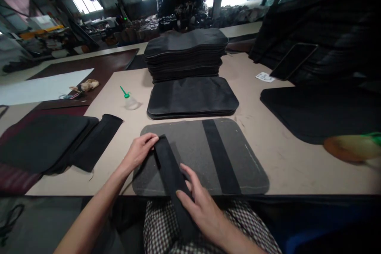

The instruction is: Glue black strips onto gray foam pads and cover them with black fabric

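Observation:
A black fabric strip [172, 166] slants over the left part of a dark grey rounded panel [193, 151], and its near end hangs past the table edge over my lap. My left hand [142, 149] pinches the strip's far end at the corner. Farther down the strip, my right hand [201, 202] grips it by the side, thumb on top and fingers at its right edge. A second black strip [222, 156] lies flat across the right part of the panel, with neither hand on it.
Behind the panel sit a low stack of black panels [193, 97] and a taller stack [184, 57]. A green-tipped squeeze bottle [131, 103] stands to their left. Folded black cloth strips [98, 143] lie left, more dark panels [321, 113] right. A phone [293, 61] leans at back right.

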Demonstrator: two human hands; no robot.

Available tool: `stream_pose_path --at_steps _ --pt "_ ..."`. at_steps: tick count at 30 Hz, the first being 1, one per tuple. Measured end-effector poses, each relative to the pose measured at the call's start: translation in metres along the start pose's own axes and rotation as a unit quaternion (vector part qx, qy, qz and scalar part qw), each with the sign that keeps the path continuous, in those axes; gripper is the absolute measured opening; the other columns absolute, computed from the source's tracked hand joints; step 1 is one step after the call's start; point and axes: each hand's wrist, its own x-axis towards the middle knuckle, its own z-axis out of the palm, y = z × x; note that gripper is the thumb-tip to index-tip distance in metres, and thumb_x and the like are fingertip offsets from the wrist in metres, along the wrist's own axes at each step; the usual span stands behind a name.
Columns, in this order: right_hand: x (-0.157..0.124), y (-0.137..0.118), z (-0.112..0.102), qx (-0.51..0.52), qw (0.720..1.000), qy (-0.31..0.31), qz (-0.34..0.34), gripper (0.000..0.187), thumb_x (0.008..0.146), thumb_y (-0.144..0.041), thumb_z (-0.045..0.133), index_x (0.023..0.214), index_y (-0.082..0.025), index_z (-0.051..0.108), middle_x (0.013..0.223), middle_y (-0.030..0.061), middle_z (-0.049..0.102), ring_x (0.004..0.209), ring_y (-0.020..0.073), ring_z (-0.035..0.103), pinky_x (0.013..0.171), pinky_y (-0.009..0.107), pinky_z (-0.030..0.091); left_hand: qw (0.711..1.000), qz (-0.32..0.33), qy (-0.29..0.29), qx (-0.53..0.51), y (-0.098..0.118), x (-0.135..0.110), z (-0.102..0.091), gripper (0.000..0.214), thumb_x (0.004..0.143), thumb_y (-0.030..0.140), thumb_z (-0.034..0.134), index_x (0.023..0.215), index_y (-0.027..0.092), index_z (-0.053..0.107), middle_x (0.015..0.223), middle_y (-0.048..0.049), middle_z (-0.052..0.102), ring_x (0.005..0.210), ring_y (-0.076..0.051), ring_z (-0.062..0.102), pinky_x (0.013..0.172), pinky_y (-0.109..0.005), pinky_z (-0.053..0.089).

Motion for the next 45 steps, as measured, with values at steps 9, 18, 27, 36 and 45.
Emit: stream_pose_path --at_steps 9,18,27,36,45 --pt "0.028 0.003 0.014 0.056 0.995 -0.003 0.087 0.042 0.098 -0.049 0.045 0.130 -0.024 0.035 0.065 -0.0068 0.063 0.041 0.0135 0.057 0.036 0.020 0.041 0.956 0.141 0.052 0.252 -0.029 0.083 0.015 0.030 0.103 0.043 0.045 0.099 0.023 0.067 0.100 -0.0059 0.063 0.097 -0.021 0.059 0.083 -0.031 0.046" --pt "0.041 -0.004 0.016 0.040 0.994 -0.029 0.097 0.025 0.096 -0.038 0.046 0.114 -0.024 0.035 0.057 -0.0083 0.063 0.036 0.0108 0.051 0.037 0.016 0.035 0.932 0.166 0.043 0.319 -0.037 0.098 0.019 0.031 0.104 0.043 0.044 0.099 0.023 0.066 0.101 -0.0058 0.061 0.097 -0.020 0.057 0.076 -0.030 0.043" --pt "0.046 -0.006 0.022 0.040 0.994 -0.046 0.094 0.022 0.096 -0.036 0.047 0.112 -0.024 0.035 0.057 -0.0092 0.063 0.035 0.0104 0.051 0.033 0.015 0.033 0.919 0.182 0.036 0.347 -0.037 0.099 0.017 0.030 0.103 0.042 0.045 0.099 0.022 0.067 0.100 -0.0077 0.062 0.096 -0.022 0.056 0.077 -0.032 0.042" --pt "0.049 -0.001 0.028 -0.020 0.993 -0.076 0.092 0.022 0.097 -0.040 0.050 0.108 -0.026 0.037 0.061 -0.0073 0.066 0.040 0.0140 0.060 0.033 0.016 0.035 0.897 0.204 0.019 0.393 -0.036 0.090 0.025 0.032 0.104 0.023 0.037 0.118 0.021 0.065 0.110 -0.0116 0.064 0.111 -0.028 0.049 0.089 -0.040 0.040" --pt "0.055 -0.006 0.041 -0.183 0.975 -0.116 0.043 0.010 0.099 -0.022 0.049 0.095 -0.023 0.040 0.054 -0.0067 0.064 0.038 0.0110 0.057 0.049 0.021 0.042 0.923 0.170 0.036 0.343 -0.032 0.062 0.021 0.035 0.105 0.031 0.040 0.132 0.021 0.060 0.113 -0.0117 0.066 0.111 -0.025 0.053 0.091 -0.038 0.043"
